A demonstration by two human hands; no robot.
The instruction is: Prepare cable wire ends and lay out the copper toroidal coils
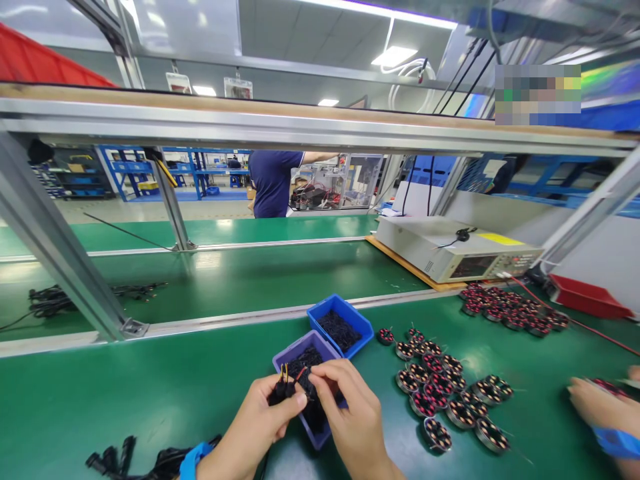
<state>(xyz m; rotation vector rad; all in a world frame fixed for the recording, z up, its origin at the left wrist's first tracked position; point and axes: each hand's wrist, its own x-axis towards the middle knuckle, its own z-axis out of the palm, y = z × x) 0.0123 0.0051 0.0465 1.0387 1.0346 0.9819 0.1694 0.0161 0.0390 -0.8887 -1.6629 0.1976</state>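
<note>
My left hand [263, 417] is closed round a small bunch of black cable ends [282, 389], whose thin yellow and red wires point upward. Beside it, my right hand [350, 403] has thumb and forefinger pinched together near the red wire; what lies between those fingertips is too small to make out. Both hands are over a purple bin [286, 355] filled with small black pieces. Just behind it, a blue bin [367, 331] holds more black pieces. Near my left wrist lie thick black cables with connectors [167, 461].
Several round copper-wound motor parts [440, 385] lie to the right, with another group [515, 310] behind. A co-worker's hand [597, 403] is at the right edge. A bench instrument [455, 250] and a red tray [590, 297] stand farther back. A metal post [60, 240] rises at left.
</note>
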